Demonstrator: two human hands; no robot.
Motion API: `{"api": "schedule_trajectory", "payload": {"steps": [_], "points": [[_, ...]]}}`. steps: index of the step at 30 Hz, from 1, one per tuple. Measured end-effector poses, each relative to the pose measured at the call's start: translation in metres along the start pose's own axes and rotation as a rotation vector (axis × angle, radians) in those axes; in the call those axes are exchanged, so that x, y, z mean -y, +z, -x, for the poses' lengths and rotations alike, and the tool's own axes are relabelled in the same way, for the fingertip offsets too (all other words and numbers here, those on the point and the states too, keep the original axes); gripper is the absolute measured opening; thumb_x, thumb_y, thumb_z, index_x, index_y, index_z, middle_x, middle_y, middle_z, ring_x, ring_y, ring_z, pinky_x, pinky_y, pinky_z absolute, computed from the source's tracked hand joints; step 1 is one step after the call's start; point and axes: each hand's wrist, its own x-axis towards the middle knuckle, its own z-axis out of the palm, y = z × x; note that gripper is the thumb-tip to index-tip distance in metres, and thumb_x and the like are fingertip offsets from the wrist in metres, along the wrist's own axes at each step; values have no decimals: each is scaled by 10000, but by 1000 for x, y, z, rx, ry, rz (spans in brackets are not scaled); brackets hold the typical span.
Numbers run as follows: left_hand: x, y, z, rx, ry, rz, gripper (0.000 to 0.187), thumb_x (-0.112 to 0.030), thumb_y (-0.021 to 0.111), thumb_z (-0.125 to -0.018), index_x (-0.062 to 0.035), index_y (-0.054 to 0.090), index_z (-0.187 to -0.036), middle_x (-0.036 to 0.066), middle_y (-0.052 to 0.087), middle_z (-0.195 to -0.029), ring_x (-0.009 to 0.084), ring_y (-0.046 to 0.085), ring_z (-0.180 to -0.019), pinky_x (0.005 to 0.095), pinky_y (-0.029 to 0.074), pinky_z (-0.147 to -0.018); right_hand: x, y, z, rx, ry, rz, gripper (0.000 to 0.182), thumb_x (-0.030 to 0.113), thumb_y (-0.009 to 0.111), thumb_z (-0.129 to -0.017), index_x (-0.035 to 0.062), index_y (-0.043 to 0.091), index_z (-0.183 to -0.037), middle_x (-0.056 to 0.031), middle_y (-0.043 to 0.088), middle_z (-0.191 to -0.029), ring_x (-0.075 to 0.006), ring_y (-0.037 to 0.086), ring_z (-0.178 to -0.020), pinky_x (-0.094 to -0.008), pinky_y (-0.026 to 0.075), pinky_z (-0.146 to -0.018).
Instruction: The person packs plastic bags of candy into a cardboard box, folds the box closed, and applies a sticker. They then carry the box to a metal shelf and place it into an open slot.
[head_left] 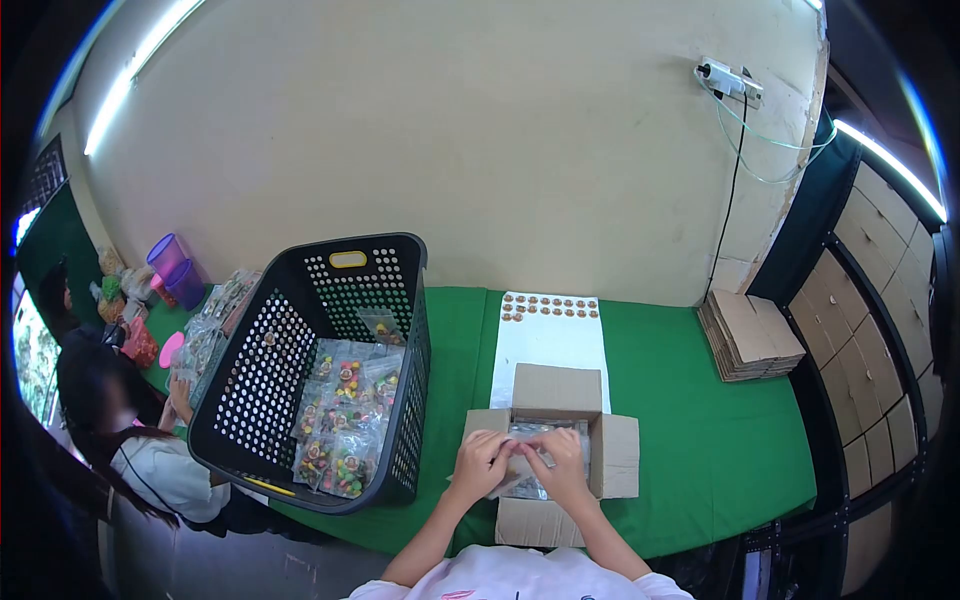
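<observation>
My left hand (483, 464) and my right hand (560, 463) meet above an open cardboard box (616, 455), fingertips pinched close together. A small transparent plastic bag (503, 487) hangs between them, its upper edge apparently in both pinches; what it contains is too small to make out. Inside the box lie more transparent packets (530, 488), partly hidden by my hands. All the box's flaps are folded outward. Beyond it, a white sheet (548, 345) bears rows of small round brown stickers (550, 303).
Left of the box stands a large black basket (418, 400) holding bags of colourful sweets (345, 425). Flattened cartons (750, 335) are stacked at the right of the green-covered table (700, 450). A co-worker (170, 470) sits at the left beside more packets (205, 335).
</observation>
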Motion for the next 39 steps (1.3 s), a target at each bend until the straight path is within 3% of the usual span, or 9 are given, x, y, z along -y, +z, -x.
{"api": "schedule_trajectory", "payload": {"steps": [7,16,23,24,27,28,32,35,39], "points": [[-3,-22,-6,-114,-65,-35,158,-150,600,-803,-34,630,-701,76,589,-565,244,572,-546,338,446,-575,14,10,-4,88,155,-350,157,120,621,-778,-15,575,-714,-109,569,-640,-222,550,-573,-317,415,-532],[10,-25,-9,-154,-252,35,230,-164,545,-855,-38,592,-669,66,531,-507,220,545,-494,327,419,-515,9,14,11,168,288,-497,141,83,591,-810,-21,581,-716,-58,590,-626,-101,580,-521,-236,429,-506],[11,-15,-17,-61,-426,356,264,-189,505,-905,6,573,-742,33,573,-546,112,573,-525,270,456,-515,-5,12,20,52,325,-436,123,86,596,-802,-32,624,-780,-61,620,-673,-118,606,-643,-246,449,-560],[18,-18,-16,57,-484,360,241,-225,534,-896,10,585,-905,62,632,-717,130,617,-703,270,490,-648,-10,14,22,1,358,-434,123,87,600,-799,-32,632,-798,-64,628,-687,-119,609,-663,-249,455,-574],[25,-6,-11,-45,-282,248,373,-266,606,-846,-9,530,-1105,134,616,-966,198,597,-929,295,464,-794,-22,14,20,-58,455,-473,153,98,583,-830,-38,643,-868,-78,649,-752,-111,612,-686,-244,481,-618],[24,-11,-10,110,-317,197,590,-293,677,-778,-30,430,-1246,179,472,-1232,261,469,-1154,336,387,-930,-30,19,22,-86,498,-514,157,102,578,-837,-35,643,-877,-77,644,-748,-109,610,-669,-240,475,-607],[6,-3,-1,137,-138,-124,713,-298,708,-732,-57,365,-1308,152,322,-1368,320,372,-1230,388,330,-991,-26,16,14,-115,602,-777,198,105,508,-896,-60,610,-940,-107,636,-882,-164,626,-773,-274,528,-659],[18,3,5,160,-49,-157,671,-231,710,-722,-80,394,-1294,135,344,-1356,322,390,-1213,382,364,-968,-26,13,7,-127,590,-950,207,95,470,-912,-68,587,-963,-131,617,-949,-207,628,-834,-318,554,-701],[30,0,7,6,-6,-95,454,-97,665,-739,-88,534,-1174,113,511,-1194,278,522,-1069,355,450,-852,-38,6,5,-147,625,-997,189,103,490,-901,-55,583,-948,-121,600,-1013,-200,596,-916,-324,529,-746]]}}
